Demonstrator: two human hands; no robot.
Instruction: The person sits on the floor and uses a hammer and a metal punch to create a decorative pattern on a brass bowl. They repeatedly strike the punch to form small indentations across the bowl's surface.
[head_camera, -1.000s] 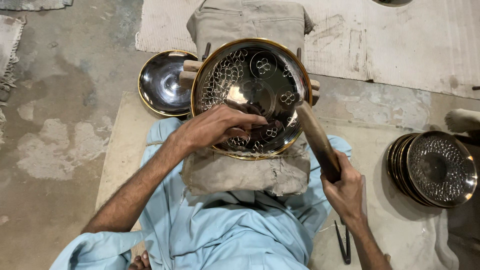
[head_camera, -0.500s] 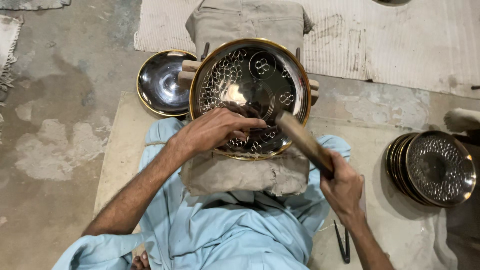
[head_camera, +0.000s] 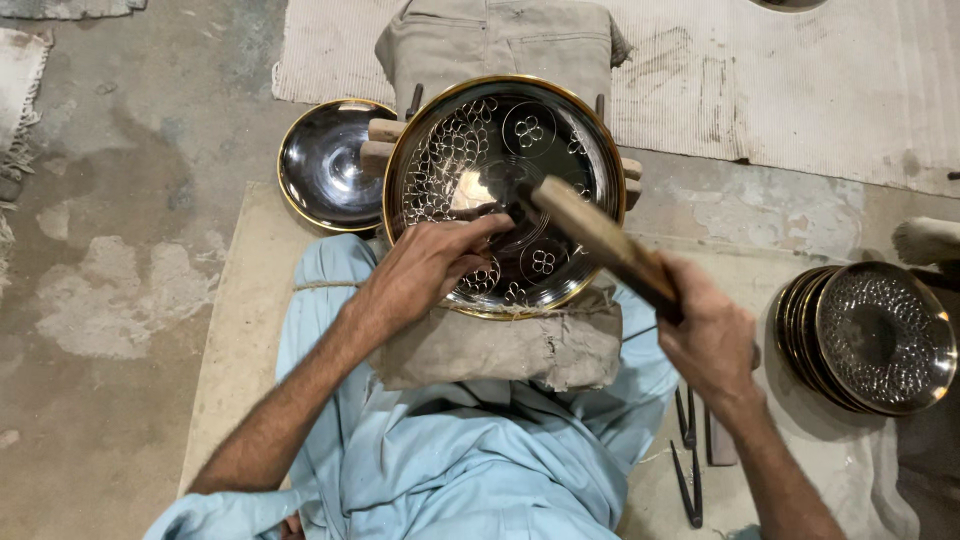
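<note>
A round metal plate (head_camera: 560, 130) with a gold rim and punched flower patterns rests tilted on a cloth-wrapped block. My left hand (head_camera: 425, 265) lies on the plate's lower part, fingers pinched together near its centre, seemingly around a small punch tool I cannot see clearly. My right hand (head_camera: 710, 335) grips the handle of a wooden mallet (head_camera: 590, 235), whose head is down over the plate's centre, close to my left fingertips. My legs in light blue cloth stretch beneath.
A plain dark bowl-like plate (head_camera: 325, 165) lies to the left of the worked plate. A stack of patterned plates (head_camera: 870, 335) leans at the right. Thin metal tools (head_camera: 690, 465) lie by my right leg. A beige mat and bare concrete floor surround me.
The mallet has swung from raised at the right down onto the middle of the plate. My left hand has stayed in place on the plate.
</note>
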